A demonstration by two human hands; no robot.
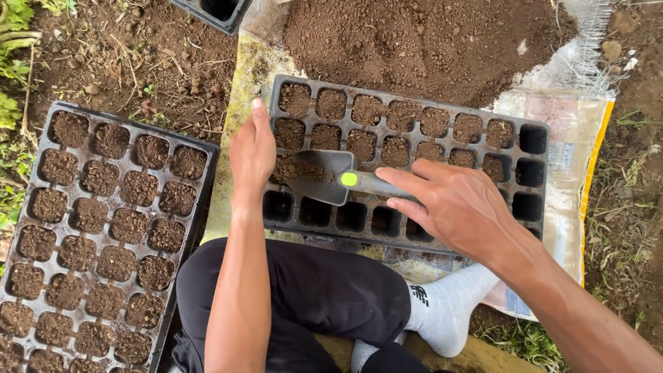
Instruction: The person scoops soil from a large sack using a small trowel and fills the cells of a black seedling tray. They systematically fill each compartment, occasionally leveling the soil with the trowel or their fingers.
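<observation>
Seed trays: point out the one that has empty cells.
It is the middle tray, under the trowel held by the right hand: its near row and right-end cells are bare. In the left tray, every visible cell holds soil.

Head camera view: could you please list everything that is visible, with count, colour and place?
Seedling tray: one, black, centre, partly filled.
Second tray: one, black, left, cells full of soil.
Third tray: one, black, top edge, mostly cut off.
Trowel: one, grey, green dot, over the centre tray.
Soil heap: one, brown, top.
Plastic sack: one, pale, yellow edge, under tray and heap.
Left hand: at the tray's left edge.
Right hand: holds the trowel.
</observation>
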